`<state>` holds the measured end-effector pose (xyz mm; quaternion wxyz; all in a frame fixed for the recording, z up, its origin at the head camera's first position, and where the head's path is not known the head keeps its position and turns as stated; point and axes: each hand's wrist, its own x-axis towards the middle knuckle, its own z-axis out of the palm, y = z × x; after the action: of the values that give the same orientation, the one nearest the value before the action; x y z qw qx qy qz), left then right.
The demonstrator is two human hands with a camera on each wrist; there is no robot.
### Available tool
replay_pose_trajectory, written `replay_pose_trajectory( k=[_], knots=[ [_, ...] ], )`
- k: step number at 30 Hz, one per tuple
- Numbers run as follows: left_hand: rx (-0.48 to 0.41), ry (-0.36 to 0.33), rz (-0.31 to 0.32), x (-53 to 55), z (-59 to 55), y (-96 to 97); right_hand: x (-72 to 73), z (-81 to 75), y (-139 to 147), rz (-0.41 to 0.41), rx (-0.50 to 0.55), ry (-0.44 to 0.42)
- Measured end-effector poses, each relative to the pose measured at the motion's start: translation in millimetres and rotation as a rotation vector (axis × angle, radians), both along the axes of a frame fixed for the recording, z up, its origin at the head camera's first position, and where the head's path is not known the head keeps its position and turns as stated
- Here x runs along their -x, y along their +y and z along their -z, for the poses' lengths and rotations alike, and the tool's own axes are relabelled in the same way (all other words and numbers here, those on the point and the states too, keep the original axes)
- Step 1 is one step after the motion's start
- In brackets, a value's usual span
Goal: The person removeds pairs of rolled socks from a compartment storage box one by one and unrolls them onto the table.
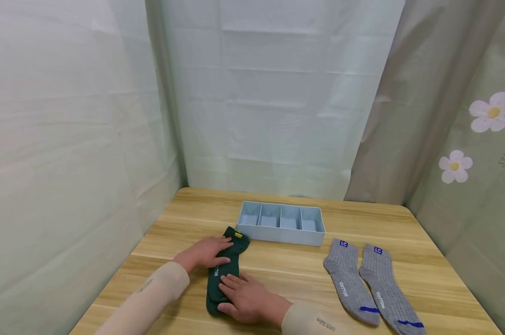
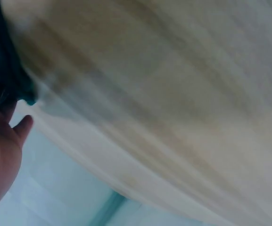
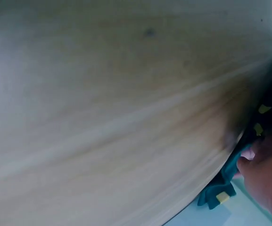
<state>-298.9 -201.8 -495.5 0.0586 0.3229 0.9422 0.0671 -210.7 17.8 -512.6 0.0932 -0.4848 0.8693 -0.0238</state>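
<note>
A pair of dark green socks (image 1: 232, 268) lies on the table in the head view, one on top of the other, with a yellow tag by the cuffs. My left hand (image 1: 208, 252) rests on the cuff half, fingers spread. Lower down, my right hand (image 1: 247, 298) lies flat over the foot part near the toes. In the left wrist view only the edge of the green socks (image 2: 6, 56) shows beyond the hand. Small yellow patches mark the socks (image 3: 227, 174) in the right wrist view, partly hidden by the hand.
Behind the socks stands a light blue box (image 1: 279, 234) with several compartments, close to the green cuffs. To the right, two grey socks (image 1: 350, 281) with blue labels lie side by side. Curtains (image 1: 273, 102) surround the wooden table (image 1: 286, 263).
</note>
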Motion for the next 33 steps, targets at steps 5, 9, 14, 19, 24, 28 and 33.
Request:
replay_pose_trajectory(
  k=[5,9,14,19,24,28,33],
  knots=[
    [0.051,-0.068,-0.160,0.2,3.7,1.8,0.5,-1.3,4.3,-0.001,-0.034,0.024],
    [0.047,-0.077,-0.255,1.0,5.0,-2.2,4.5,1.0,9.6,0.017,-0.021,0.017],
    [0.046,-0.132,-0.354,8.3,3.3,-4.9,11.5,5.4,15.7,0.053,0.007,0.010],
    [0.039,-0.188,-0.402,16.1,0.1,-5.2,11.3,3.4,18.8,0.075,0.017,-0.014],
    [0.018,-0.192,-0.395,22.2,1.5,-7.5,9.0,1.3,20.4,0.090,0.023,-0.020],
    [0.001,-0.179,-0.396,25.5,5.1,-10.5,8.9,1.9,20.8,0.101,0.033,-0.020],
    [-0.058,-0.178,-0.388,26.5,5.8,-10.9,10.0,2.9,21.8,0.148,0.061,-0.061]
  ],
)
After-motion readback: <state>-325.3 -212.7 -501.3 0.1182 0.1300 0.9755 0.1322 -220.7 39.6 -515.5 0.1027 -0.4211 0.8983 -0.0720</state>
